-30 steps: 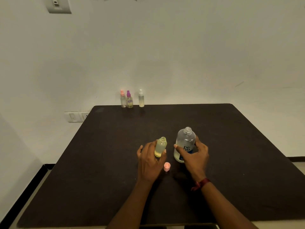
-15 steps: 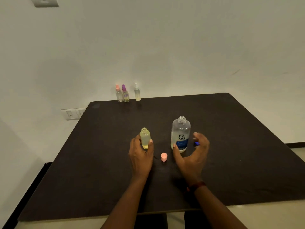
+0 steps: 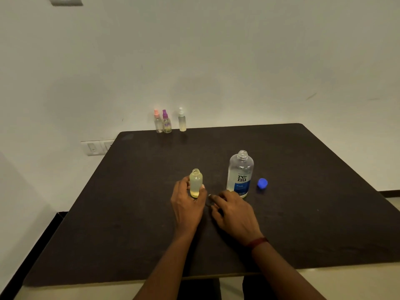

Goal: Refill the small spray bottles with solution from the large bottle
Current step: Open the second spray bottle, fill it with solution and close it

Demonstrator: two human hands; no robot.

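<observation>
My left hand (image 3: 187, 204) grips a small uncapped bottle (image 3: 196, 183) that stands upright on the dark table (image 3: 313, 213), with a little yellowish liquid at its bottom. The large clear bottle (image 3: 240, 173) with a blue label stands open just to the right, and nothing touches it. Its blue cap (image 3: 262, 183) lies on the table beside it. My right hand (image 3: 234, 213) rests palm down between the two bottles, fingers curled over the spot where the pink spray cap lay. That cap is hidden.
Three small spray bottles stand at the table's far edge by the wall: a pink-topped one (image 3: 158, 121), a purple-topped one (image 3: 166, 122) and a white-topped one (image 3: 182, 120). A wall socket (image 3: 95, 147) sits left of the table.
My right hand let go of the large bottle and moved left onto the pink cap's spot, uncovering the blue cap. My left hand set the small bottle upright, further left.
</observation>
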